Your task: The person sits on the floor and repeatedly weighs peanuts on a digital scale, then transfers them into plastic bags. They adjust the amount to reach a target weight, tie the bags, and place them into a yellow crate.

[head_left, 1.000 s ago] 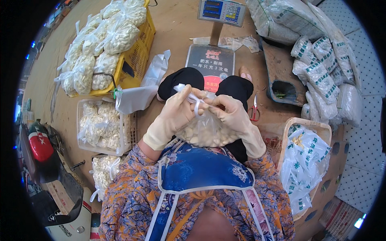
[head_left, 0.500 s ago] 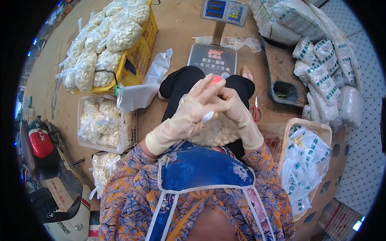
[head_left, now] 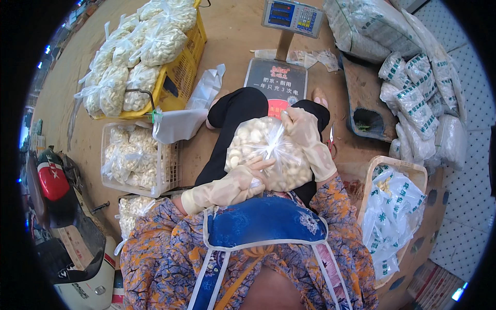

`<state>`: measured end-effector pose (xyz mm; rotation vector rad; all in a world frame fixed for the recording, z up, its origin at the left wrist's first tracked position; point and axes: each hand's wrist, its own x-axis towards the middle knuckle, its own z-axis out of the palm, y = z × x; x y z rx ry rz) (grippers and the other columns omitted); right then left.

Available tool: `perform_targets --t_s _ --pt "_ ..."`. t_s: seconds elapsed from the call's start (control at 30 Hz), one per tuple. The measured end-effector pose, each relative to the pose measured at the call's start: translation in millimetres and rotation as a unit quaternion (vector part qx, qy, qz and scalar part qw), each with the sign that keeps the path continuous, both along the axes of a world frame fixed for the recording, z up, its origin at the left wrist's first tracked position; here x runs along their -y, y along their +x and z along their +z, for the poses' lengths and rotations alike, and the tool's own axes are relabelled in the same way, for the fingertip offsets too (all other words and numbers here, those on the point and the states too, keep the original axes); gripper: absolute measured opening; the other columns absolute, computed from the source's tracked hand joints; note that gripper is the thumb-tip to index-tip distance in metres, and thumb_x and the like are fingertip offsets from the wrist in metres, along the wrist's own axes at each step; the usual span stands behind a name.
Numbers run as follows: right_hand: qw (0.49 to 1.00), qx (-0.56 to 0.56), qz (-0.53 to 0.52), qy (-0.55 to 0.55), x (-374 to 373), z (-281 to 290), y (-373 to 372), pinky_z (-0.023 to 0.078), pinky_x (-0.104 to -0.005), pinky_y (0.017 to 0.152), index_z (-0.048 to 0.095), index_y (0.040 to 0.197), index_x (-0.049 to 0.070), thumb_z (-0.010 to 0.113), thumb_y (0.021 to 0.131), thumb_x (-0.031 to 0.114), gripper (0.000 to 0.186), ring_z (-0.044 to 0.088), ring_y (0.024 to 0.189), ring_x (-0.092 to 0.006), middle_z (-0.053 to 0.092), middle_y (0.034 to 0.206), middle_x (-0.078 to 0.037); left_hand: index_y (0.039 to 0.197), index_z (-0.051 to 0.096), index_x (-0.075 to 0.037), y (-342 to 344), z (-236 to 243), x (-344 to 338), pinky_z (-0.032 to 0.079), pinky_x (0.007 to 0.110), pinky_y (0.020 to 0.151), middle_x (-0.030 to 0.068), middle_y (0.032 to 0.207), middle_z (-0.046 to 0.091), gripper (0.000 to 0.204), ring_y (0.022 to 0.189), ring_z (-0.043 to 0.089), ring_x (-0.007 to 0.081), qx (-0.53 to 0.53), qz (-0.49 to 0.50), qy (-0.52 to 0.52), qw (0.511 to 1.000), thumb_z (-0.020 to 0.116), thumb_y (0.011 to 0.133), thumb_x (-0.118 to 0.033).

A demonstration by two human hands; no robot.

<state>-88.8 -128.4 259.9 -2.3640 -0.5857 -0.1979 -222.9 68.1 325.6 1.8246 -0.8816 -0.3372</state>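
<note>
A clear plastic bag of pale, rounded pieces (head_left: 248, 142) rests on my thighs, its gathered top tied in a white knot. My right hand (head_left: 305, 137), in a cream rubber glove, grips the bag's upper right edge with bent fingers. Along the bag's lower left lies my left hand (head_left: 240, 183), gloved alike, its fingers curved onto the plastic; a small white bit shows among them. Beyond my knees stands a scale (head_left: 275, 77) with a display on a post (head_left: 292, 18). Red-handled scissors (head_left: 332, 144) lie to my right, partly hidden.
Filled bags top a yellow crate (head_left: 183, 64) and fill a clear crate (head_left: 129, 155) at left, near a scooter (head_left: 54, 178). A sheet of plastic (head_left: 175, 124) hangs beside them. Right are wrapped packs (head_left: 413, 98), a dark trough (head_left: 364, 77) and a tub (head_left: 368, 170) holding printed film.
The bag has turned, showing its knot upward. My hands have parted from over the knot: left down to the lower edge, right to the upper right side.
</note>
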Motion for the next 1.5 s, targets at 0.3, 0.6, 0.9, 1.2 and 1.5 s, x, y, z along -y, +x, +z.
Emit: perform_targets --t_s 0.3,0.6,0.9,1.2,1.5 --pt "0.985 -0.051 -0.019 0.166 6 42 -16 0.041 -0.0307 0.055 0.059 0.075 -0.002 0.052 0.086 0.009 0.017 0.051 0.057 -0.0178 0.053 0.062 -0.01 0.12 0.05 -0.002 19 6 10 0.033 0.044 0.101 0.0156 0.123 0.049 0.055 0.119 0.042 0.0356 0.203 0.156 0.08 0.963 0.067 0.07 -0.018" --pt "0.957 -0.157 0.002 0.243 0 66 -32 0.036 -0.0214 0.048 0.064 0.082 0.001 0.053 0.09 0.013 0.018 0.048 0.053 -0.0058 0.054 0.062 0.001 0.096 0.058 -0.002 51 -27 23 0.034 0.046 0.096 0.0146 0.101 0.059 0.043 0.102 0.054 0.0289 0.197 0.197 0.216 0.936 0.067 0.058 -0.018" --pt "0.945 -0.175 -0.028 0.276 53 66 -17 0.05 -0.0229 0.065 0.057 0.105 -0.002 0.046 0.094 0.012 0.02 0.06 0.07 -0.0125 0.064 0.083 -0.009 0.092 0.062 -0.004 74 8 -86 0.044 0.037 0.08 0.0138 0.085 0.059 0.028 0.09 0.054 0.03 0.121 0.482 -0.077 0.864 0.063 0.066 -0.013" --pt "0.938 -0.234 -0.027 0.254 39 41 -11 0.049 -0.0232 0.069 0.057 0.107 -0.001 0.046 0.094 0.012 0.021 0.06 0.071 -0.0125 0.063 0.083 -0.009 0.105 0.057 0.001 125 50 -268 0.046 0.035 0.077 0.0149 0.099 0.058 0.033 0.093 0.056 0.0251 0.091 0.764 0.098 0.631 0.063 0.076 -0.013" --pt "0.94 -0.241 -0.016 0.24 20 45 -6 0.048 -0.0229 0.071 0.057 0.107 -0.002 0.046 0.093 0.007 0.02 0.059 0.074 -0.0117 0.064 0.086 -0.009 0.1 0.06 0.002 95 -12 -291 0.048 0.032 0.077 0.0154 0.098 0.063 0.023 0.089 0.061 0.025 0.147 0.727 0.019 0.671 0.059 0.08 -0.01"
